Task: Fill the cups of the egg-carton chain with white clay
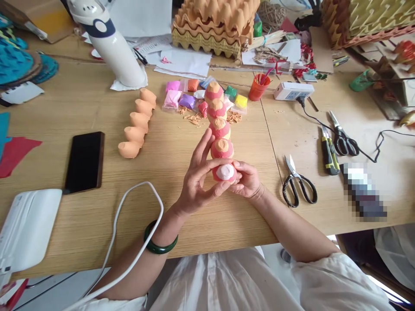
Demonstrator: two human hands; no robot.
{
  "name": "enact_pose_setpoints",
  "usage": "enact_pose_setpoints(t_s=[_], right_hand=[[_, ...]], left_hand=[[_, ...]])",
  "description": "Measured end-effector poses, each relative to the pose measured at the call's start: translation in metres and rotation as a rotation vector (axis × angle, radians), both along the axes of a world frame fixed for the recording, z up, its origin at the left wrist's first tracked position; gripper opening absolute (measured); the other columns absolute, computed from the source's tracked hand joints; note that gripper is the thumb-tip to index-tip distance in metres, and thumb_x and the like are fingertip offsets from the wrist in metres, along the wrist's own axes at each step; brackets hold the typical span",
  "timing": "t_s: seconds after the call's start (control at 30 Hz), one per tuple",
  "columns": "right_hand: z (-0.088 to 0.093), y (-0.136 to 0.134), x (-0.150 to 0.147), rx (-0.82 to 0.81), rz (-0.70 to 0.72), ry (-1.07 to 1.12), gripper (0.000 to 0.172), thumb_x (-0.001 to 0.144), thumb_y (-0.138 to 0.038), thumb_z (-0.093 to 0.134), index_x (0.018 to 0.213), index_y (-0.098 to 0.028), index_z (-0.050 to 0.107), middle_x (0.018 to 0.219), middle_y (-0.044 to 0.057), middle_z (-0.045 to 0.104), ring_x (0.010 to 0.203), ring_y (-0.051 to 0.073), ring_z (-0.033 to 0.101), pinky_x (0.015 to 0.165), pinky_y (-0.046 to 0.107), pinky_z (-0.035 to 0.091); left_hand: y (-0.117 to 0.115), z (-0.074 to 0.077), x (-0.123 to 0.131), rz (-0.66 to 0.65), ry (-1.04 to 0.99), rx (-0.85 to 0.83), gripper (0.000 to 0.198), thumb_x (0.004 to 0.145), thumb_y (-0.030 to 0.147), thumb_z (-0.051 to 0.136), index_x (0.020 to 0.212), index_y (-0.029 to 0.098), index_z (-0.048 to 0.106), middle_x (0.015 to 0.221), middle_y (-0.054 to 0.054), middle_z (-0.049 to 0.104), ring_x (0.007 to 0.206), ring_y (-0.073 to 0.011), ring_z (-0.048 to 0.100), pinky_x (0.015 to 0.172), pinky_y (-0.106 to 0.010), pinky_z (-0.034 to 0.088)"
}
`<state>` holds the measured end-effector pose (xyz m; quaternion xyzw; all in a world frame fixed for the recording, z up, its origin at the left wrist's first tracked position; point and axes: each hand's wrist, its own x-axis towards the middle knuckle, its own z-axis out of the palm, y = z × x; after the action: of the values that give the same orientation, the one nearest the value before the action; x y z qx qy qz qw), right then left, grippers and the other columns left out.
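Between my hands is an egg carton strip (222, 148), its cups pointing up and running away from me. Pink-red modelling clay covers the sides of the cups, while most tips show bare orange pulp. On the nearest cup sits a white-pink clay patch (226, 172). My left hand (197, 179) curves around that cup, with thumb and fingertips against its left side and edge. From the other side, my right hand (248, 179) grips the same end between thumb and fingers. A plain orange egg carton strip (137, 123) lies to the left on the table.
Clay packets (187, 101) in several colours lie behind the strip, near orange scraps (194, 118). Black-handled scissors (298, 183) rest at right, beyond them a utility knife (330, 151). A phone (84, 162) and a white cable (118, 216) are at left. Stacked egg trays (207, 39) stand behind.
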<state>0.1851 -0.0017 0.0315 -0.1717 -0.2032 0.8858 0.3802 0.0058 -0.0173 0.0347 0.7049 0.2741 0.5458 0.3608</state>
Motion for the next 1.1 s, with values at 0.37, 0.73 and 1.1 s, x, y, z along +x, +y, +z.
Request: enact_pose_setpoints(t_s=[0.37, 0.73, 1.1], right_hand=[[0.0, -0.002, -0.003, 0.059, -0.047, -0.145, 0.037, 0.077, -0.04, 0.088, 0.078, -0.018, 0.058, 0.051, -0.014, 0.029, 0.046, 0.003, 0.01, 0.037, 0.012, 0.016], [-0.001, -0.001, -0.002, 0.105, -0.004, -0.118, 0.042, 0.079, -0.044, 0.089, 0.072, -0.019, 0.055, 0.05, -0.014, 0.025, 0.044, 0.003, 0.012, 0.035, 0.013, 0.017], [0.0, 0.014, 0.017, 0.271, -0.089, -0.273, 0.044, 0.082, -0.047, 0.091, 0.073, -0.019, 0.057, 0.05, -0.014, 0.027, 0.043, 0.003, 0.016, 0.038, 0.015, 0.017]], left_hand=[[-0.004, -0.002, 0.008, 0.105, 0.059, 0.075, 0.045, 0.105, 0.037, 0.069, 0.149, 0.028, 0.066, 0.18, -0.012, 0.038, 0.164, -0.0341, 0.044, 0.132, -0.049, 0.046], [-0.008, 0.007, 0.007, 0.013, -0.012, -0.022, 0.062, 0.104, 0.044, 0.07, 0.164, 0.041, 0.053, 0.186, 0.002, 0.026, 0.171, -0.0356, 0.029, 0.141, -0.052, 0.03], [-0.003, 0.008, 0.006, -0.068, -0.4, -0.907, 0.075, 0.096, 0.061, 0.076, 0.157, 0.022, 0.059, 0.128, -0.009, 0.077, 0.128, -0.0286, 0.071, 0.112, -0.042, 0.054]])
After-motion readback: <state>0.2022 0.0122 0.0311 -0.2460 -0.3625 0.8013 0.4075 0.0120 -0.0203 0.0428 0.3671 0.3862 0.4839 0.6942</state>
